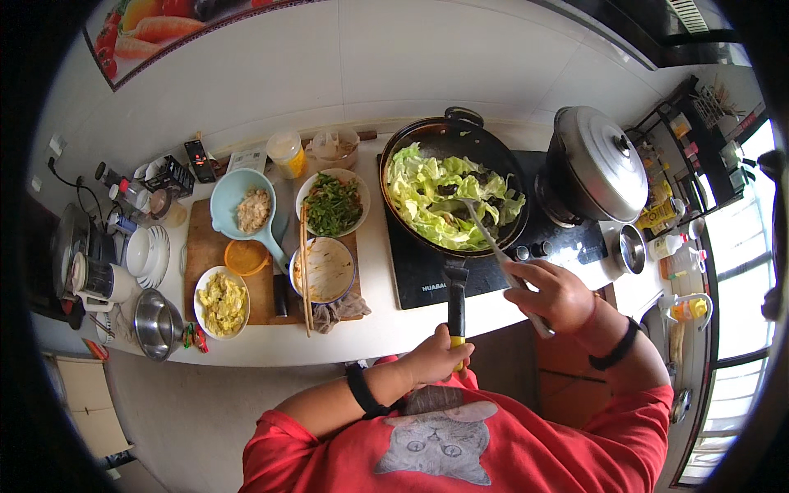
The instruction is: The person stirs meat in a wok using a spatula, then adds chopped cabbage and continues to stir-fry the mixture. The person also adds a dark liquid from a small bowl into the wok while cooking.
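A black wok [487, 142] on the cooktop holds leafy green lettuce [425, 191] with dark pieces among it. My left hand [439, 357] is closed around the wok's black and yellow handle [457, 302], close to my body. With my right hand [551, 296] I grip the handle of a metal spatula [487, 234], which slants down to the left; its head lies in the lettuce near the wok's middle. The spatula's blade is partly hidden by leaves.
Right of the wok stands a lidded metal pot [601, 163]. A wooden cutting board [200, 228] on the left bears a blue strainer [216, 212], a bowl of chopped greens [333, 203], a bowl of scrambled egg [222, 303], and chopsticks [305, 271] across an enamel bowl [336, 268]. A steel bowl [158, 323] sits at the counter's edge.
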{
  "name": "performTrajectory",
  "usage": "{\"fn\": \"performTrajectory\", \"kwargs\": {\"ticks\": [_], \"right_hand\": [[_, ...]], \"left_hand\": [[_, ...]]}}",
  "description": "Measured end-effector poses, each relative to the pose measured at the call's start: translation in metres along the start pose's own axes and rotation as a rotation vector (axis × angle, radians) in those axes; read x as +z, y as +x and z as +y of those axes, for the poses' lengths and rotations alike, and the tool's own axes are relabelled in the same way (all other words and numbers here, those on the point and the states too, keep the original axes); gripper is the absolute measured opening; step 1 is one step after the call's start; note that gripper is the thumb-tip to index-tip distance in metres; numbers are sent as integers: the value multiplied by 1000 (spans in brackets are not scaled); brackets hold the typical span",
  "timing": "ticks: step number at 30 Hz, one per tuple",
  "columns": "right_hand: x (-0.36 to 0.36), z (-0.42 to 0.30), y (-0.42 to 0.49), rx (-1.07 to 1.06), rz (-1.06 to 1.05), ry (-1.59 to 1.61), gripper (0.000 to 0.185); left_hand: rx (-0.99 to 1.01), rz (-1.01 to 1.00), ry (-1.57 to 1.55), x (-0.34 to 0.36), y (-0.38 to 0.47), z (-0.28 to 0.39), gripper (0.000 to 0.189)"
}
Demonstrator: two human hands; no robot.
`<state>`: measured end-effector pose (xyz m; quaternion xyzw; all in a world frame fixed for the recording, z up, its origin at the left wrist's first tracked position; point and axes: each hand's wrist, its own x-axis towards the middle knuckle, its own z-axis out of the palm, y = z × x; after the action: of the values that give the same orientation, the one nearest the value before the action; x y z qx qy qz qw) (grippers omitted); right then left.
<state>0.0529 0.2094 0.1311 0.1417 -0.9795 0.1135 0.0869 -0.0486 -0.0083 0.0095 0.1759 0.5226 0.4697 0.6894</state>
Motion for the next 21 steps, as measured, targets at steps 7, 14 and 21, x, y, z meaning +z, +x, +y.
{"fn": "performTrajectory", "kwargs": {"ticks": [7, 14, 21], "right_hand": [[24, 31, 26, 91, 138, -84, 26], [32, 42, 41, 127, 104, -169, 28], [-5, 7, -3, 111, 92, -17, 34]], "left_hand": [[33, -7, -5, 1, 1, -4, 33], [52, 0, -8, 0, 5, -10, 34], [-14, 5, -40, -1, 1, -3, 37]]}}
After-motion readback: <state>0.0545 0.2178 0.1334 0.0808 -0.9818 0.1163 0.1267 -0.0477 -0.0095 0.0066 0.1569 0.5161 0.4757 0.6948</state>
